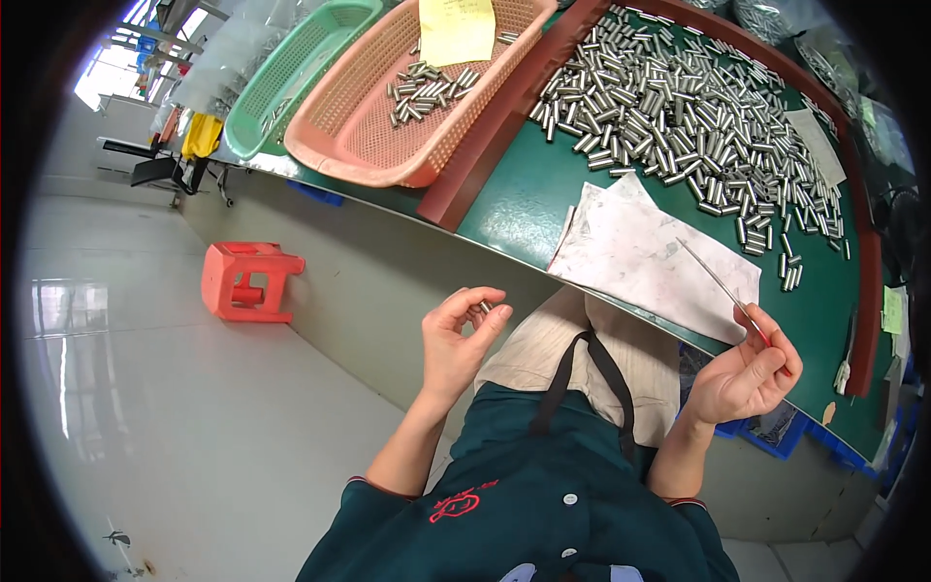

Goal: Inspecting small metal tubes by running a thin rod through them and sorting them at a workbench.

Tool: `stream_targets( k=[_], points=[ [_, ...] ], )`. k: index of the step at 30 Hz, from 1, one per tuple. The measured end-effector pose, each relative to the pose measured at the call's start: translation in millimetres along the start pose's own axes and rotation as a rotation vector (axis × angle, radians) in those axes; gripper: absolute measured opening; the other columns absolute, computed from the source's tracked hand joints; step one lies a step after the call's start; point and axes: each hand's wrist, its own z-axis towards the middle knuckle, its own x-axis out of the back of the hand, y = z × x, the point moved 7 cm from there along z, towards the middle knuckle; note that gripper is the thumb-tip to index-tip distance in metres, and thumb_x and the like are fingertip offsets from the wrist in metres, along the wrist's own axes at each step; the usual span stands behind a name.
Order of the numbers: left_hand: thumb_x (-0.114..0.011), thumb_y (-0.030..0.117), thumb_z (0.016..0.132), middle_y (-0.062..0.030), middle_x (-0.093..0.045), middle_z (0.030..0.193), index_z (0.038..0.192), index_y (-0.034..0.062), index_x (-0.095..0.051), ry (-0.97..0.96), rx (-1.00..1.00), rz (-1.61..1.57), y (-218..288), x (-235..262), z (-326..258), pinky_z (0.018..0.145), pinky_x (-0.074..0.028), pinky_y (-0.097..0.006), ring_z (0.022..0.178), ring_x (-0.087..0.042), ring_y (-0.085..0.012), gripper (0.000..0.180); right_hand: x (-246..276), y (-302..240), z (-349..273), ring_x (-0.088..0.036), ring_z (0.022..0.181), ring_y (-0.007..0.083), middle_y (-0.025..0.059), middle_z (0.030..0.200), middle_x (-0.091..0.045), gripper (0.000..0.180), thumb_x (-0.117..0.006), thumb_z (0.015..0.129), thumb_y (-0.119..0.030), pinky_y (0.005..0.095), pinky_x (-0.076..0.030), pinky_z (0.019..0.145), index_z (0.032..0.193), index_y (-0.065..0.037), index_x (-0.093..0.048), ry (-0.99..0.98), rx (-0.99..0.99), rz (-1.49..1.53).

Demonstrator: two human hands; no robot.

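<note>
My left hand [458,335] is raised over my lap, off the table's edge, and pinches a small metal cylinder [484,307] between thumb and fingers. My right hand [747,373] holds a thin metal rod with a red handle [722,284], its tip pointing up and left over a stained white sheet [650,252] on the green table [519,194]. A large heap of the same small metal cylinders [679,107] covers the table beyond the sheet.
A pink basket [359,126] with several cylinders and a yellow note [456,29] sits left of a dark red divider bar [495,126]. A green basket [281,78] lies beside it. A red plastic stool [247,281] stands on the glossy floor. Blue bins [786,432] sit under the table.
</note>
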Motion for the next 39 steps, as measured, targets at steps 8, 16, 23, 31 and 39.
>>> stream_targets(
  k=[8, 16, 23, 31, 39],
  points=[
    [-0.062, -0.001, 0.074, 0.0013, -0.053, 0.075, 0.092, -0.0018, -0.059, -0.034, 0.072, -0.088, -2.3, -7.3, -3.4, 0.057, -0.036, -0.015, 0.062, -0.043, -0.0021, 0.018, -42.6, -28.8, -29.9, -0.060, 0.069, 0.0290, 0.0219, 0.078, -0.058, 0.021, -0.039, 0.090, -0.021, 0.0366, -0.051, 0.062, 0.096, -0.002, -0.037, -0.376, -0.006, 0.183],
    [-0.062, -0.003, 0.074, 0.0005, -0.053, 0.077, 0.091, 0.0016, -0.053, -0.013, 0.123, -0.246, -10.7, 0.2, -8.9, 0.060, -0.040, -0.015, 0.066, -0.049, -0.0030, 0.020, -78.7, -30.5, -64.2, -0.060, 0.070, 0.0272, 0.0208, 0.079, -0.059, 0.013, -0.042, 0.089, -0.013, 0.0339, -0.050, 0.063, 0.093, 0.000, -0.041, -0.605, -0.014, 0.249],
    [-0.061, -0.001, 0.075, -0.0014, -0.056, 0.077, 0.091, 0.0006, -0.054, -0.037, 0.170, -0.282, -15.4, 4.1, -13.7, 0.063, -0.042, -0.017, 0.070, -0.053, -0.0063, 0.018, -87.7, -28.3, -74.3, -0.060, 0.070, 0.0268, 0.0224, 0.079, -0.059, 0.013, -0.043, 0.089, -0.011, 0.0315, -0.049, 0.063, 0.092, 0.001, -0.041, -0.648, -0.020, 0.224],
    [-0.060, 0.000, 0.076, -0.0015, -0.056, 0.074, 0.095, -0.0014, -0.057, -0.054, 0.203, -0.284, -19.5, 6.4, -17.4, 0.063, -0.042, -0.018, 0.069, -0.054, -0.0073, 0.020, -90.6, -27.1, -78.6, -0.061, 0.066, 0.0274, 0.0218, 0.077, -0.060, 0.008, -0.046, 0.085, -0.004, 0.0321, -0.051, 0.058, 0.089, 0.002, -0.042, -0.617, -0.012, 0.207],
    [-0.061, 0.000, 0.075, 0.0010, -0.053, 0.071, 0.094, -0.0016, -0.058, -0.055, 0.207, -0.302, -19.3, 6.0, -20.8, 0.062, -0.041, -0.017, 0.067, -0.052, -0.0058, 0.019, -92.3, -30.4, -80.6, -0.061, 0.066, 0.0274, 0.0219, 0.077, -0.060, 0.007, -0.046, 0.085, -0.003, 0.0318, -0.050, 0.058, 0.088, 0.002, -0.042, -0.623, -0.007, 0.203]
  ],
)
